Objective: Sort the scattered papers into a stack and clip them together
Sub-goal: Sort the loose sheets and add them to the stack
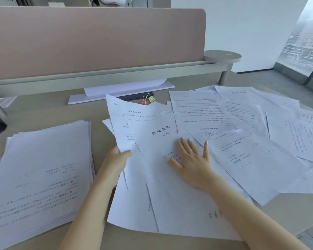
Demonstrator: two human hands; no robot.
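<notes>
— What lies around the hands?
— Loose papers (242,114) are spread from 12 to 3 o'clock; one sorted stack (43,168) is at 9 o'clock on the worktop (43,112). Two binder clips (148,100) at 12, one pink, one gold.
— And the grip?
— Left hand (116,159) pinches a sheet edge. Right hand (190,159) presses flat, fingers straight, on the page titled "劳动合同" (161,130).

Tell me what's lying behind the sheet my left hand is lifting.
Behind the lifted sheet that the left hand pinches, two binder clips, one pink and one gold, poke out, with a dark flat object beyond. Their lower parts are covered by the paper.
</notes>
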